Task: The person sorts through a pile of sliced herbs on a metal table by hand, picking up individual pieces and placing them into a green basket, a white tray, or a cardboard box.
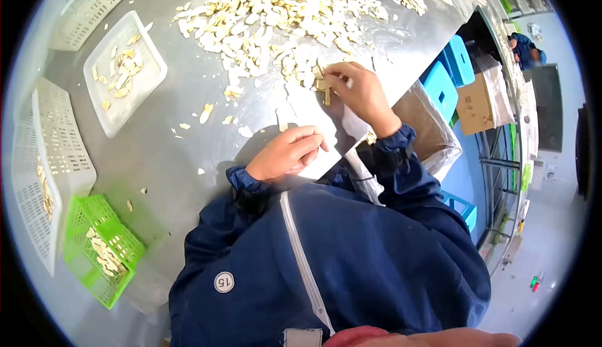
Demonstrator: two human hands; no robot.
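A large heap of pale, yellowish dried slices (276, 15) spreads over the steel table (188, 84). At the near edge of that heap, my right hand (359, 93) has thumb and forefinger pinched together on a pale slice (327, 95). My left hand (288, 152) rests low over the table near my body, its fingers curled inward. What lies inside those curled fingers, if anything, is hidden. A few loose slices (205, 113) and crumbs lie to the left of my hands.
On the left are a white shallow tray (157, 65) with some slices, white perforated baskets (69, 134) and a green basket (78, 221) holding slices. At right stand a lined box (433, 127), blue stools (442, 90) and a cardboard box (475, 104). Another person (525, 51) is farther off.
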